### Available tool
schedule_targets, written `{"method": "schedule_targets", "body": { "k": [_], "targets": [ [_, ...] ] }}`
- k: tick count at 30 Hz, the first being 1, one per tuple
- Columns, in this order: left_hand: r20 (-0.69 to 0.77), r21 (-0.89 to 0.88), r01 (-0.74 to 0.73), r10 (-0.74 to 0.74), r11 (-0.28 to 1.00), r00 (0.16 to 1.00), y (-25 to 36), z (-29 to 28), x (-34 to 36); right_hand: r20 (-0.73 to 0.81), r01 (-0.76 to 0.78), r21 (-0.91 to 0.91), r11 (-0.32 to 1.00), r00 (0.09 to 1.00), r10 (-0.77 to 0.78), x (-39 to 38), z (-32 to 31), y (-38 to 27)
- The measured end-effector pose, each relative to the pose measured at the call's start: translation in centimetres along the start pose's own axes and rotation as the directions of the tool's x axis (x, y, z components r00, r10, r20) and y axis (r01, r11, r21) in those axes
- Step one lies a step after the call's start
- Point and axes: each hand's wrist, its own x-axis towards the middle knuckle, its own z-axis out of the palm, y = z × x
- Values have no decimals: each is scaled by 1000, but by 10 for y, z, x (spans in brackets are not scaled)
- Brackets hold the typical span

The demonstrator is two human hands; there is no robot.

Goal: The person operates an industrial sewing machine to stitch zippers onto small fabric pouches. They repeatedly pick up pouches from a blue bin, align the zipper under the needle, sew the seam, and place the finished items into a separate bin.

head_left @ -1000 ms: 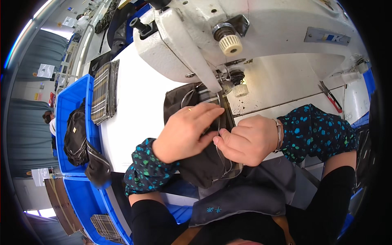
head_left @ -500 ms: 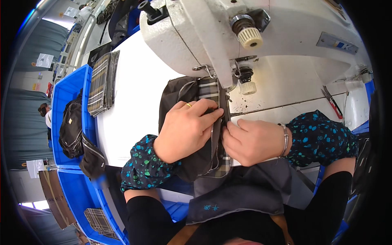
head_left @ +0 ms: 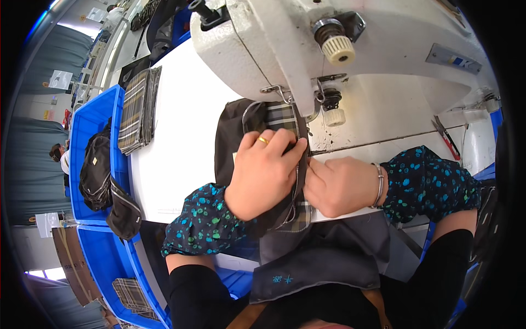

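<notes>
1. While the left hand lies back-up over the dark fabric pouch, its fingers are bent and set near one another, their tips down beside the metal-toothed zipper; the thumb is hidden, so I cannot tell whether cloth is pinched.
2. Just to its right, the right hand is curled, its fingers folded together at the pouch's right edge; I cannot tell whether any cloth is caught between thumb and finger.
3. From under the left hand the pouch reaches past the grip to the white sewing machine, with plaid lining showing just beyond the fingertips.
4. Around the grip, a gold ring sits on the left hand and a bracelet circles the right wrist.
5. Well to the right of both hands lie red-and-black snips.
6. Well to the left of the grip, a stack of plaid pieces lies beside a blue bin holding dark bags; a second blue bin, nearer the person, holds plaid cloth.
</notes>
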Motion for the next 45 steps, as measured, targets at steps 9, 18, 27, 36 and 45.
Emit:
{"method": "schedule_targets", "body": {
  "k": [9, 18, 27, 36, 45],
  "targets": [
    [-49, 29, 17, -16, 999, 999, -15, 5, 13, -52, -67, -89, 994, 997, 63, 2, 7, 4],
    [56, 47, -29, 26, 998, 998, 3, -6, -5, 55, -59, -139, 989, 996, 67, 0, -9, -21],
    [6, 56, -14, 13, 998, 1000, 5, 0, -7, 42, 40, -127, 991, 998, -35, 2, -10, -15],
    [-32, 62, 21, -19, 998, 999, -11, 9, 7, 65, -71, -75, 995, 995, 76, -2, 2, -2],
    [-92, 23, 26, -23, 999, 995, -28, 20, 16, 70, -158, -91, 983, 984, 165, -2, 8, 12]
  ]
}}
